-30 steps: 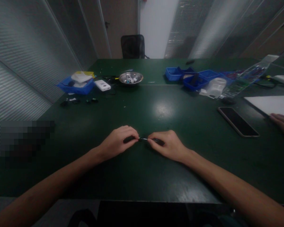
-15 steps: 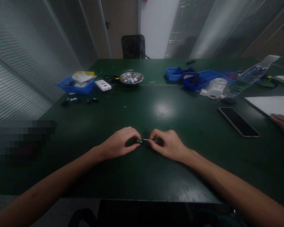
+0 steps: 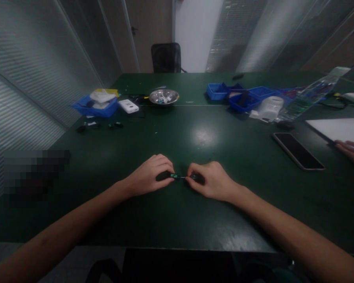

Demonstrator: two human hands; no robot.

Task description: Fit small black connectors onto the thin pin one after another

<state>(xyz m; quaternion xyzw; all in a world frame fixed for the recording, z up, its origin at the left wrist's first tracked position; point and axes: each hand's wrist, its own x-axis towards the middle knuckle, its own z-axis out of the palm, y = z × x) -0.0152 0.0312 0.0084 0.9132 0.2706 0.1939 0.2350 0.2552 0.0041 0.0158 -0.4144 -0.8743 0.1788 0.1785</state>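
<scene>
At the middle of the table, my left hand (image 3: 150, 175) is closed, pinching a small dark piece with green, circuit-board-like parts (image 3: 174, 176) between thumb and fingers. Facing it, my right hand (image 3: 214, 180) is closed on a thin tool with a shiny metal shaft (image 3: 182, 177). The shaft points left and meets the right end of the small piece, or lies very near it. My right fingers cover most of the tool, so its kind does not show. Both hands stay low over the green table (image 3: 177, 216).
A phone (image 3: 298, 151) lies to the right, near another person's hand (image 3: 352, 151) by a white sheet (image 3: 342, 129). Farther back are blue bins (image 3: 216, 92), a plastic bottle (image 3: 309, 96), a metal bowl (image 3: 164, 103), a white device (image 3: 129, 106) and a left blue tray (image 3: 103, 112).
The small piece in my left hand has turned slightly, with more of its green face showing. My left hand has risen a little. My right hand has barely shifted.
</scene>
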